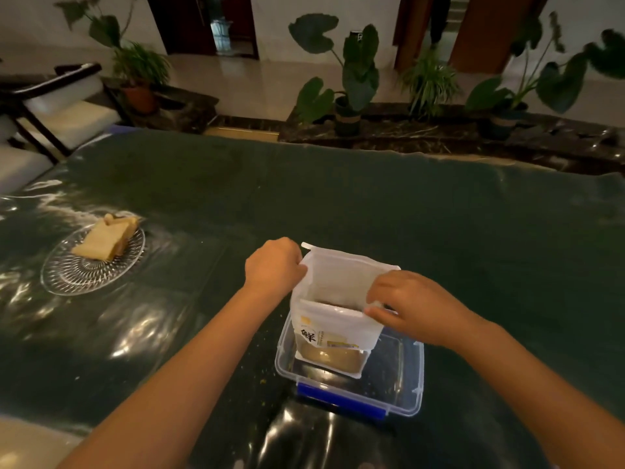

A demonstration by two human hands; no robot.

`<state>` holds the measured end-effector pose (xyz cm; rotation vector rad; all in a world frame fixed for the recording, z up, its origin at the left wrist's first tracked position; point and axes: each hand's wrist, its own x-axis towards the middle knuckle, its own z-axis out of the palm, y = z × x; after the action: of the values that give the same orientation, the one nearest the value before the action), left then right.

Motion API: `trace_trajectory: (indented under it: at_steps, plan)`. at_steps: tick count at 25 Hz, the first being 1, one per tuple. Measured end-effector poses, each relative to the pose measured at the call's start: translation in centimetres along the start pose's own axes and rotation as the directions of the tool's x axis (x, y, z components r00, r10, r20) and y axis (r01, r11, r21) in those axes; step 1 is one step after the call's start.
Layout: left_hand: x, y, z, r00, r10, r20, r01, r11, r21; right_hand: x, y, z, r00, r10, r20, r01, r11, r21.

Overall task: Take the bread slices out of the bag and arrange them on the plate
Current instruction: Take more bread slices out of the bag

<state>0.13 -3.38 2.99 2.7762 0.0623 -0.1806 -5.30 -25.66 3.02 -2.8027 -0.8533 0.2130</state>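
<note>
Both grips pinch the open mouth of the white printed plastic bread bag (333,316), left hand (275,264) and right hand (411,308), as it stands upright in a clear plastic blue-latched box (399,377), with pale bread slices (106,240) on a ribbed glass plate (72,275) far left of it on the dark green bench (338,198).

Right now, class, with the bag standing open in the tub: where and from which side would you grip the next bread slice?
Probably from straight above, through the open mouth of the bag, pinching the slice's top edge. The bag stands upright in the tub, and the left hand and right hand hold its rim apart. The bread shows only low through the bag's front.
</note>
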Motion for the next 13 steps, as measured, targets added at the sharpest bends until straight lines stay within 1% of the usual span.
trace_trajectory:
  at_steps: [3,5,6,8,10,11,13]
  plan:
    - [-1.1,-2.5,0.0,0.999,-0.002,0.043,0.012,0.975,-0.220,-2.4,-0.2,-0.4,1.000,-0.027,0.013,0.027,1.000,-0.003]
    - [-1.9,-3.5,0.3,0.997,-0.002,0.081,0.032,0.927,-0.375,-3.3,-0.5,-0.8,0.999,-0.024,0.043,0.024,1.000,-0.019]
    - [-2.2,-3.9,0.6,0.996,-0.005,0.090,0.043,0.904,-0.425,-3.5,-0.7,-1.0,0.998,-0.014,0.065,0.016,0.999,-0.044]
    - [-2.5,-4.0,1.0,0.995,0.014,0.099,0.034,0.884,-0.467,-3.2,-1.2,-1.4,0.995,-0.011,0.102,0.026,0.989,-0.143]
    - [-2.7,-3.4,1.3,0.994,0.066,0.087,-0.020,0.894,-0.448,-1.6,-2.3,-2.0,0.987,-0.009,0.162,0.046,0.972,-0.229]
    - [-2.7,-3.0,1.3,0.993,0.094,0.076,-0.052,0.900,-0.434,-0.3,-2.9,-1.9,0.982,0.002,0.189,0.044,0.970,-0.238]
    - [-2.6,-2.4,1.3,0.989,0.137,0.050,-0.104,0.903,-0.417,3.3,-4.2,-1.1,0.969,0.057,0.239,-0.012,0.983,-0.185]
